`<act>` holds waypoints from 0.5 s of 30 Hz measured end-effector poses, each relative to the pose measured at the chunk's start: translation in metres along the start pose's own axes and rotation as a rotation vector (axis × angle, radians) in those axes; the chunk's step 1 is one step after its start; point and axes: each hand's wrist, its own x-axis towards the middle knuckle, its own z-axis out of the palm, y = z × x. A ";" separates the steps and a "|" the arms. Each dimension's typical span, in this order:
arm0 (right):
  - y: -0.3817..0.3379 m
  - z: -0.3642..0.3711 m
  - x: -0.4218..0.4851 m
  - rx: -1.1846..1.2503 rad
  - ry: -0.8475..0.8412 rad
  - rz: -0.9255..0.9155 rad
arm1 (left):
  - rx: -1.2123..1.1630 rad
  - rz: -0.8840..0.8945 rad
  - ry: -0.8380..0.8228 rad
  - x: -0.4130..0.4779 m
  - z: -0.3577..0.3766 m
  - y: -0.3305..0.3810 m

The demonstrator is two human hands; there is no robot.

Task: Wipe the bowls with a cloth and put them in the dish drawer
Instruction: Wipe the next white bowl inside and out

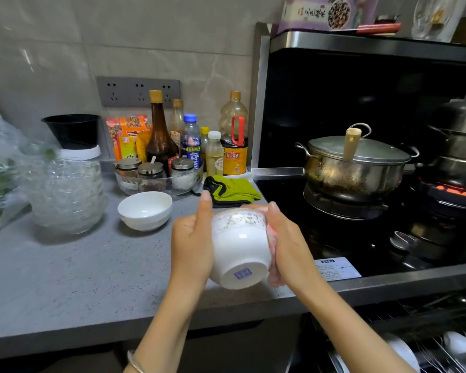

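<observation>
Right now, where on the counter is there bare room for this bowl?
Widest bare patch: the counter front, bordered by the stack of glass bowls, the small white bowl and the front edge. A narrow gap lies between that bowl and the green cloth. The back wall is crowded with bottles and spice jars; pots fill the stove.

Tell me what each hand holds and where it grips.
Left hand grips the white bowl by its side wall, base toward the camera. Right hand holds a pink cloth against the opposite wall.
</observation>
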 end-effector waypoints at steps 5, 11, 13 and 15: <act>0.014 0.017 -0.007 -0.502 0.087 -0.451 | -0.062 0.040 0.168 -0.004 0.015 -0.007; 0.010 0.021 0.002 -0.533 0.094 -0.483 | -0.076 0.042 0.227 -0.010 0.018 -0.004; 0.007 0.015 0.006 -0.146 0.039 -0.194 | -0.131 -0.019 0.236 -0.010 0.015 -0.002; 0.008 0.011 0.005 -0.058 0.024 -0.099 | -0.135 -0.044 0.231 -0.009 0.012 -0.001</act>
